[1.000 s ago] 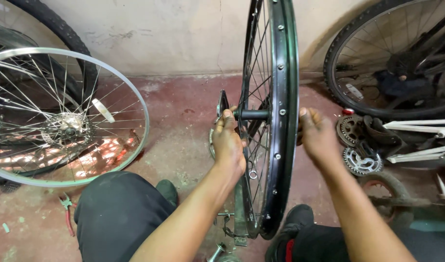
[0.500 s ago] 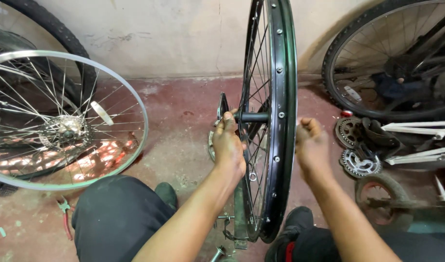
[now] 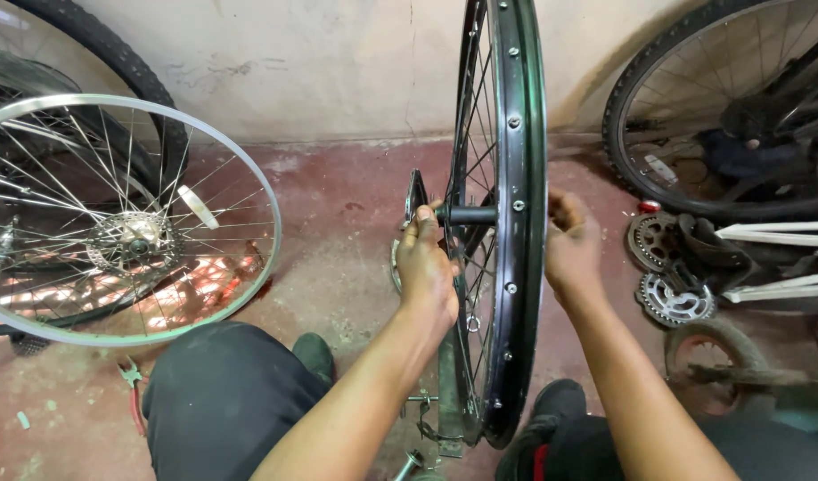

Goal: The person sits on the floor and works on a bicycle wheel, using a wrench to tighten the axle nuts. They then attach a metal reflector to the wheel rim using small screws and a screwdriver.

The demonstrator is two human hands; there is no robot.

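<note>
**Black rim upright, both hands at the hub**

Black wheel rim (image 3: 516, 223) stands on edge between the two hands, seen nearly edge-on, held in a metal stand (image 3: 449, 392) just below the left hand.

Left hand (image 3: 427, 267): on the left side of the wheel, fingers curled around the end of the hub axle (image 3: 467, 215), thumb up top. Grasping it, not just resting.

Right hand (image 3: 571, 249): on the far side of the rim from the left hand, level with the hub. Fingers bent inward toward the axle end, but the rim blocks the contact point, so I cannot tell whether it grips anything.

Around the hands:
- Silver spoked wheel (image 3: 115, 223) with a disc at its hub, well left of the left hand, leaning on a black tyre (image 3: 151, 98) behind it.
- Red-handled pliers (image 3: 134, 392) on the floor (image 3: 338, 258), below and left of the left hand, beside the person's dark-trousered knee (image 3: 222, 401).
- Two toothed sprockets (image 3: 663, 267) on the floor just right of the right hand.
- Another bicycle wheel (image 3: 730, 116) with tyre against the wall, up and right of the right hand.
- White frame tubes (image 3: 783, 258) right of the sprockets.
</note>
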